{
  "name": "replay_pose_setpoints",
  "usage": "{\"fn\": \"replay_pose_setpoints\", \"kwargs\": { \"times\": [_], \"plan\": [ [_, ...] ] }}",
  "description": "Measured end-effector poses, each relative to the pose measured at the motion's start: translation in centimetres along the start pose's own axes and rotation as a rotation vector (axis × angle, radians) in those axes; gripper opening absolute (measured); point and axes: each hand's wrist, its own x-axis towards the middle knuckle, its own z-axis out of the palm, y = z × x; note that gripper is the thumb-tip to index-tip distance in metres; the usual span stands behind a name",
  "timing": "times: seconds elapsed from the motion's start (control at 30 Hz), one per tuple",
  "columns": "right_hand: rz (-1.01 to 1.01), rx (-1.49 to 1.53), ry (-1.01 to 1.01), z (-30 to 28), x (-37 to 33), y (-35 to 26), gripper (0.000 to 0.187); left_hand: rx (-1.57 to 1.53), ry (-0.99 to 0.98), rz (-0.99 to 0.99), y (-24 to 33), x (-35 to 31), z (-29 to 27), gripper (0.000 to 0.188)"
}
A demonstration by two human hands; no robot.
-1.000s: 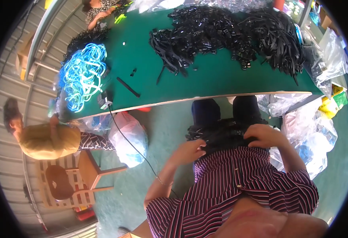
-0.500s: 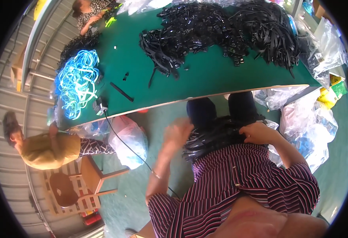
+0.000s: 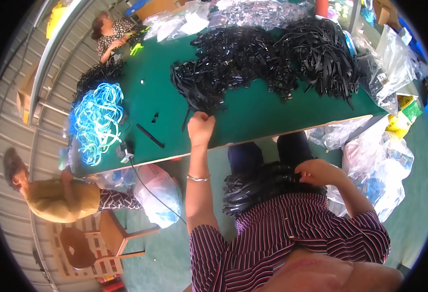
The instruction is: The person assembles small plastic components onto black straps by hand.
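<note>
My left hand [image 3: 201, 128] reaches over the table's front edge, its fingers curled closed against the near tip of a heap of black straps with buckles [image 3: 240, 51]. Whether a strap is in its grip is hidden. Across my lap lies a thick bundle of black straps [image 3: 260, 187]. At the right end of that bundle is my right hand [image 3: 316, 172], fingers bent inward; what they hold, if anything, is too small to make out.
On the green table [image 3: 155, 107] lie a black bar [image 3: 150, 136], a tangle of blue straps [image 3: 97, 121] and a corded grey device [image 3: 124, 153]. Full plastic bags [image 3: 377, 170] stand at right. Two co-workers [image 3: 60, 199] [image 3: 111, 36] are at left, near a wooden chair [image 3: 114, 233].
My left hand has moved from the lap bundle forward to the heap on the table. The right hand stays by the bundle. The view has tilted up slightly.
</note>
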Motion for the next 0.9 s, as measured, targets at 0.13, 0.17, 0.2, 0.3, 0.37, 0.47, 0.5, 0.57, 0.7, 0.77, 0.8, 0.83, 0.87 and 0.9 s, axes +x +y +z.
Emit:
{"fn": "replay_pose_setpoints", "kwargs": {
  "times": [0.13, 0.17, 0.2, 0.3, 0.37, 0.47, 0.5, 0.57, 0.7, 0.77, 0.8, 0.83, 0.87, 0.9],
  "plan": [
    [-0.044, 0.126, 0.154, -3.2, 0.5, 1.6, 0.025, -1.16, -0.272, -0.276, 0.4, 0.3, -1.8, 0.009],
    [-0.069, 0.115, 0.217, -4.2, 0.8, 1.9, 0.024, -1.435, -0.304, -0.235, 0.2, 0.2, -2.4, 0.007],
    [-0.117, 0.128, 0.303, -5.1, 0.9, 1.8, 0.022, -1.613, -0.345, -0.197, 0.2, -0.1, -2.9, 0.008],
    [-0.223, 0.161, 0.494, -7.7, 3.0, 2.2, 0.016, -1.776, -0.427, -0.302, 1.4, -2.2, -4.0, 0.017],
    [-0.215, 0.158, 0.66, -9.1, 4.0, 3.2, 0.012, -1.696, -0.516, -0.317, 0.9, -3.1, -2.7, 0.017],
    [-0.001, 0.249, 0.882, -10.9, 4.7, 6.5, 0.009, -1.68, -0.486, -0.262, 2.7, -4.0, -2.7, 0.014],
    [-0.002, 0.119, 1.018, -11.8, 5.4, 7.4, 0.011, -1.669, -0.438, -0.212, 2.9, -4.3, -3.3, 0.014],
    [0.14, -0.007, 1.068, -13.7, 6.2, 8.4, 0.014, -1.681, -0.427, -0.203, 2.8, -4.8, -3.7, 0.015],
    [0.057, -0.412, 1.129, -14.7, 8.1, 9.3, 0.018, -1.656, -0.478, -0.259, 2.9, -6.2, -2.9, 0.018],
    [0.243, -0.582, 0.976, -14.3, 8.6, 8.7, 0.018, -1.687, -0.479, -0.263, 3.0, -6.6, -2.6, 0.017],
    [0.265, -0.616, 0.918, -14.3, 8.7, 9.3, 0.014, -1.69, -0.458, -0.258, 3.3, -6.8, -2.5, 0.017],
    [0.247, -0.618, 0.916, -14.4, 8.9, 9.8, 0.014, -1.736, -0.491, -0.255, 3.6, -6.9, -2.4, 0.016],
    [0.197, -0.583, 0.966, -14.5, 9.3, 10.0, 0.012, -1.781, -0.522, -0.251, 3.9, -6.9, -2.5, 0.016],
    [0.15, -0.546, 1.014, -14.6, 9.6, 10.3, 0.01, -1.783, -0.502, -0.247, 4.1, -6.9, -2.5, 0.016]
  ]
}}
